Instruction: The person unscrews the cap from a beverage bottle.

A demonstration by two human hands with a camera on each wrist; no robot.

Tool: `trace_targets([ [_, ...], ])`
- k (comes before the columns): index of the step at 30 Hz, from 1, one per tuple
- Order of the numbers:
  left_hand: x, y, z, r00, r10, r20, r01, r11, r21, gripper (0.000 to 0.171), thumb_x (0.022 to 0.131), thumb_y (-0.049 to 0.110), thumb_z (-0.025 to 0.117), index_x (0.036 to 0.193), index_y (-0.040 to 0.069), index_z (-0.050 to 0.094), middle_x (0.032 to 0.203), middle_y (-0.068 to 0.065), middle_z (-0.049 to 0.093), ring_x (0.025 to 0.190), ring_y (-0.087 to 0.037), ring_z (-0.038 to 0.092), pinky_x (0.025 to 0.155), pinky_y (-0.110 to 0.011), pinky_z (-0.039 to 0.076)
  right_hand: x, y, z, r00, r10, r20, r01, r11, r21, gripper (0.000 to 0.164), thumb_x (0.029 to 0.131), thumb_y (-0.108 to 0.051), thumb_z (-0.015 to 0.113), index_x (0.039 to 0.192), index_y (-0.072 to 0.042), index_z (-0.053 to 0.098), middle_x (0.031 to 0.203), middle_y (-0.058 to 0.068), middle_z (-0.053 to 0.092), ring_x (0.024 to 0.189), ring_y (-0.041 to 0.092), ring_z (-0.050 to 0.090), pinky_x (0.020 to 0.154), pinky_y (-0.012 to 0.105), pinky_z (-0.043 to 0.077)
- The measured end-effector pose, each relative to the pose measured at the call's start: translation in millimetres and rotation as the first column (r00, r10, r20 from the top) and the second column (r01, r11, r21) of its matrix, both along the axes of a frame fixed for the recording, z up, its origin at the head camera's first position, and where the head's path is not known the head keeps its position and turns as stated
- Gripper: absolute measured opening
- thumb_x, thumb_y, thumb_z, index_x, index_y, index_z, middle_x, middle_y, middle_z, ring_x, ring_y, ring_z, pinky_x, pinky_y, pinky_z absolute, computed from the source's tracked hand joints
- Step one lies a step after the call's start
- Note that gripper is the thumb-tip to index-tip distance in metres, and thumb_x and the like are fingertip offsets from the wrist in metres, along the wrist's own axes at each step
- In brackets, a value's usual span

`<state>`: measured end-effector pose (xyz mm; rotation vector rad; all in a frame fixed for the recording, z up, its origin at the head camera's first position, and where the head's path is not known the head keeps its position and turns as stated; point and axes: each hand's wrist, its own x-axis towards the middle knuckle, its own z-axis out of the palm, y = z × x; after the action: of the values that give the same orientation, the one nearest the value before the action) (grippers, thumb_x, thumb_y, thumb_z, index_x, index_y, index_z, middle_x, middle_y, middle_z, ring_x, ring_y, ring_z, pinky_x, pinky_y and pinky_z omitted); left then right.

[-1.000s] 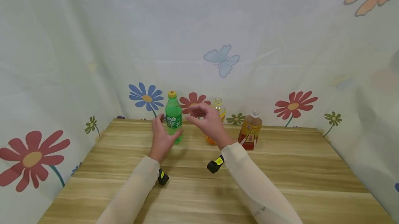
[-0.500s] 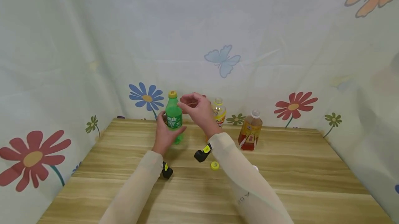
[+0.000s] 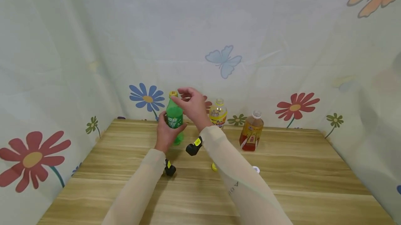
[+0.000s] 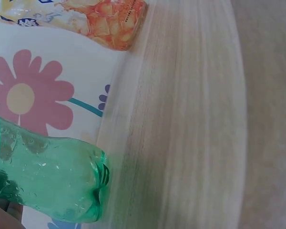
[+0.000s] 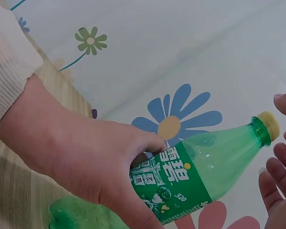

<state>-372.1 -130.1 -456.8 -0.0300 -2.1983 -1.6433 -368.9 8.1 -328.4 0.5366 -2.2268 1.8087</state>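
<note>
A green plastic soda bottle (image 3: 174, 111) with a yellow cap (image 5: 269, 124) stands upright towards the back left of the table. My left hand (image 3: 167, 133) grips it around the label, thumb across the front. In the left wrist view the bottle's clear green base (image 4: 52, 179) shows near the table surface. My right hand (image 3: 193, 106) hovers just right of the cap, fingers bent and spread; in the right wrist view a gap shows between its fingertips and the cap.
Right of the hands stand an uncapped clear bottle (image 3: 218, 113) with a yellow label and an uncapped bottle of reddish-brown drink (image 3: 251, 131). A yellow cap (image 3: 214, 167) and a white cap (image 3: 256, 169) lie on the wooden table (image 3: 300, 169). Flower-printed cloth (image 3: 266, 61) hangs behind.
My right hand has moved left and up to the bottle's cap. My left hand has closed around the bottle. The loose caps have come into view by my right forearm.
</note>
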Motion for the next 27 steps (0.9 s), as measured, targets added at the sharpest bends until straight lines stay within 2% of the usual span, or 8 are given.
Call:
trace_targets([
  [6,-2.4,1.8,1.1,1.000,0.003,-0.018,-0.003,1.000,0.023,0.091,0.077,0.034,0.091,0.147,0.012,0.037,0.133,-0.014,0.058,0.121,-0.034,0.058,0.109,-0.055,0.047,-3.7,-6.9,2.7,1.000,-0.020,0.006,0.020,1.000,0.010,0.054,0.087,-0.040,0.081,0.129,-0.010,0.067,0.123,0.000,0.069,0.111,0.025,0.066,0.093,0.034,0.060],
  [11,-4.4,2.7,0.1,0.999,0.030,-0.034,-0.030,0.999,0.012,0.087,0.076,0.033,0.091,0.144,0.010,0.042,0.130,-0.015,0.061,0.118,-0.035,0.060,0.106,-0.054,0.049,-5.5,-12.7,5.3,0.999,-0.023,0.028,0.022,0.999,0.040,0.052,0.087,-0.037,0.082,0.129,-0.010,0.068,0.121,0.002,0.070,0.110,0.023,0.066,0.095,0.034,0.059],
  [18,-7.0,5.7,-3.7,0.996,0.044,-0.074,-0.045,0.999,-0.014,0.074,0.076,0.029,0.091,0.133,0.004,0.051,0.122,-0.017,0.065,0.111,-0.034,0.063,0.102,-0.051,0.052,-8.5,-19.0,4.0,0.998,-0.032,0.052,0.031,0.999,0.019,0.044,0.087,-0.032,0.083,0.124,-0.012,0.070,0.114,0.004,0.073,0.107,0.022,0.069,0.095,0.035,0.059],
  [24,-6.0,6.0,-3.5,0.998,0.019,-0.064,-0.019,1.000,0.011,0.074,0.078,0.024,0.089,0.135,0.003,0.048,0.125,-0.018,0.064,0.113,-0.036,0.063,0.104,-0.052,0.051,-8.5,-20.3,2.8,0.996,-0.042,0.076,0.041,0.999,0.024,0.038,0.087,-0.034,0.083,0.118,-0.015,0.073,0.111,0.001,0.074,0.103,0.017,0.070,0.092,0.032,0.060],
  [27,-8.8,6.1,-4.9,0.998,0.010,-0.055,-0.010,1.000,-0.003,0.075,0.079,0.025,0.088,0.138,0.004,0.046,0.126,-0.018,0.064,0.115,-0.035,0.063,0.104,-0.052,0.051,-8.1,-19.2,4.0,0.996,-0.052,0.073,0.049,0.998,0.035,0.035,0.087,-0.036,0.082,0.115,-0.015,0.075,0.109,0.001,0.074,0.101,0.016,0.070,0.091,0.032,0.060],
])
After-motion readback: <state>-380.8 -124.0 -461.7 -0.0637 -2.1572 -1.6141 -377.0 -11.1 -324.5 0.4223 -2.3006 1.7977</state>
